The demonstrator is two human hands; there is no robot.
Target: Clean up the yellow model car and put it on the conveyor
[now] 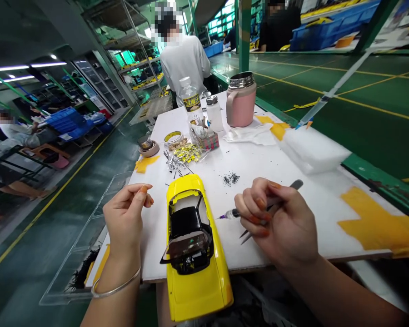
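A yellow toy car body (199, 290) sticks out over the near edge of the white work board, between my two hands. Its roof is open, showing a black part (186, 220) inside, and a dark clear windscreen (187, 246) tilts across the opening. To the left of the car, my left hand (126, 209) is closed in a pinch; whatever it may hold is too small to make out. On the other side, my right hand (276, 215) is closed round metal tweezers (296, 185) and a thin syringe (231, 213), whose needle points toward the car's side.
Small black bits (231, 178) are scattered beyond the car. Farther back are a bag of yellow pieces (189, 153), a tape roll (173, 137), a plastic bottle (192, 102) and a pink mug (243, 106). Foam wrap (315, 150) lies right; a clear tray (78, 254) is at left.
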